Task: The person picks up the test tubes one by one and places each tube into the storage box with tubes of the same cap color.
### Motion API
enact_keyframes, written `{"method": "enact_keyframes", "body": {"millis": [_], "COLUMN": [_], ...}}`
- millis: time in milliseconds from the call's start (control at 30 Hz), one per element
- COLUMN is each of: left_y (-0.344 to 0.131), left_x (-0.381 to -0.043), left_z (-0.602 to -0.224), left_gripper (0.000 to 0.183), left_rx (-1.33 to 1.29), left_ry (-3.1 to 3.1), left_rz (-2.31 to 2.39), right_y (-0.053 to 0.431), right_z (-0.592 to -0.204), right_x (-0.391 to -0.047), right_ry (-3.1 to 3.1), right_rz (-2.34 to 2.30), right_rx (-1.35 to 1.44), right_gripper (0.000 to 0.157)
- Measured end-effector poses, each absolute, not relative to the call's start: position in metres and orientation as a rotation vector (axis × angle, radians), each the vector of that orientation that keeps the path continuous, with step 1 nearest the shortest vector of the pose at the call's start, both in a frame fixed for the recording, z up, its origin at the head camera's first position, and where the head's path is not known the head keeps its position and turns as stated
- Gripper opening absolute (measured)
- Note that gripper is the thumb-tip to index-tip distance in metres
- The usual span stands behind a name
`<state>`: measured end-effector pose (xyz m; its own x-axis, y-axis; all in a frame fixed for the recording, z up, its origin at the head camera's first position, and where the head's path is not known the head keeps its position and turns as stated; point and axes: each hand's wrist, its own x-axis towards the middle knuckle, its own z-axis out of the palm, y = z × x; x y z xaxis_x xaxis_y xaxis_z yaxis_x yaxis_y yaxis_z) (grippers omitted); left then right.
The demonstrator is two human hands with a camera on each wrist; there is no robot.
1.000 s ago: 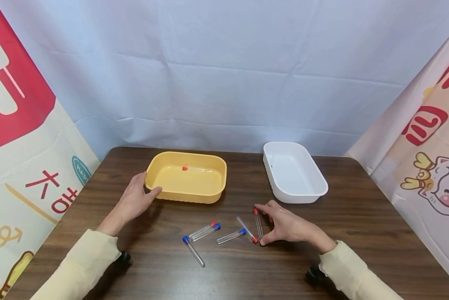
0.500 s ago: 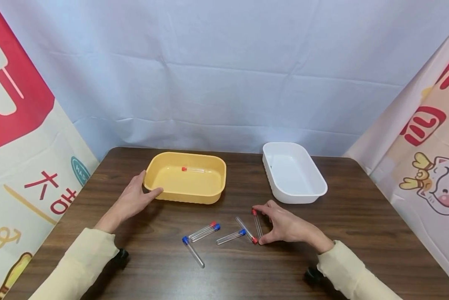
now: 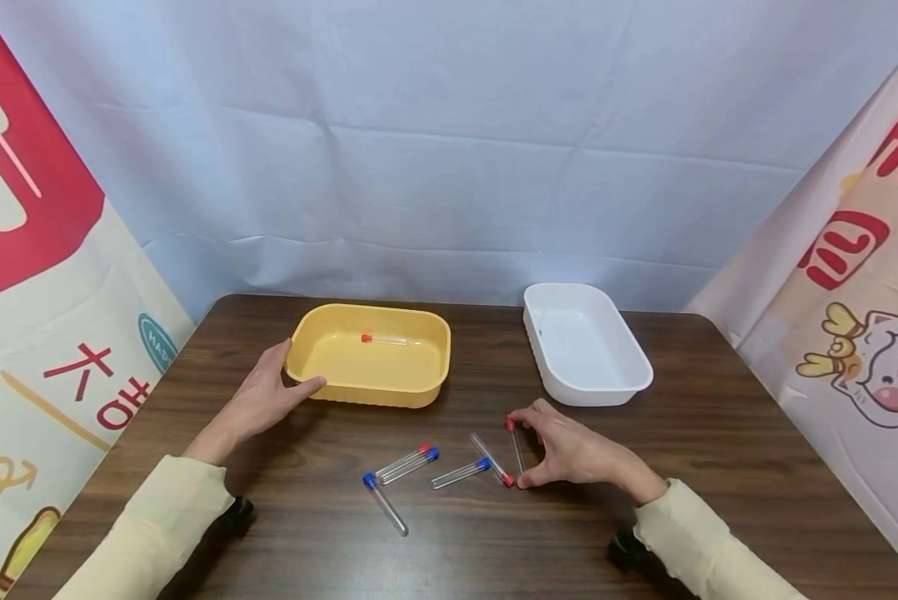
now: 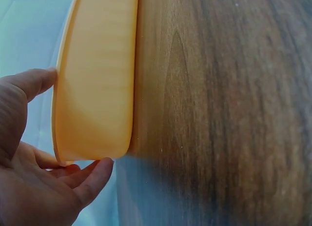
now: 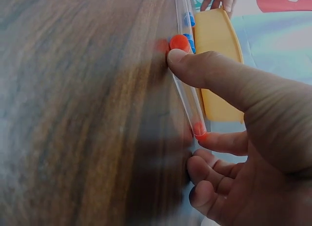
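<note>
My left hand (image 3: 265, 396) grips the left front corner of a yellow plastic basin (image 3: 377, 396); in the left wrist view the thumb (image 4: 41, 82) meets the rim and the fingers lie against the end wall. A clear test tube with a red cap (image 3: 517, 450) is pinched lengthwise by my right hand (image 3: 572, 446). Its index finger (image 5: 226, 142) touches the red cap, while the thumb is at the other end. Just left of it lies another red-capped test tube (image 3: 491, 458), slanting. Inside the basin rests one red-capped test tube (image 3: 389, 340).
A blue-capped test tube (image 3: 456, 475) lies left of the right hand. Farther left are a red-capped tube (image 3: 400, 463) beside a blue-capped tube (image 3: 413, 467), and a slanted blue-capped tube (image 3: 389, 507). A white basin (image 3: 595, 398) stands at the back right of the wooden table (image 3: 479, 558).
</note>
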<state>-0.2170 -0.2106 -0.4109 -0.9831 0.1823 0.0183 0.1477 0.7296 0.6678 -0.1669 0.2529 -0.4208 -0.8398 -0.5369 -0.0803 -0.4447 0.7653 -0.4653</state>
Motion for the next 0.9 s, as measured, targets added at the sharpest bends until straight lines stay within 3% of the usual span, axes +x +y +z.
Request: {"method": "enact_keyframes", "body": {"millis": [900], "left_y": [-0.203], "left_x": [-0.218], "left_z": [-0.406], "left_gripper": [0.099], "left_rx": [0.255], "left_ry": [2.884], "left_rz": [1.109], "right_y": [0.245], "right_z": [-0.398], "right_x": [-0.164], "right_ry": [2.815], "right_rz": [-0.839], "right_rx": [-0.949], "right_gripper": [0.081]}}
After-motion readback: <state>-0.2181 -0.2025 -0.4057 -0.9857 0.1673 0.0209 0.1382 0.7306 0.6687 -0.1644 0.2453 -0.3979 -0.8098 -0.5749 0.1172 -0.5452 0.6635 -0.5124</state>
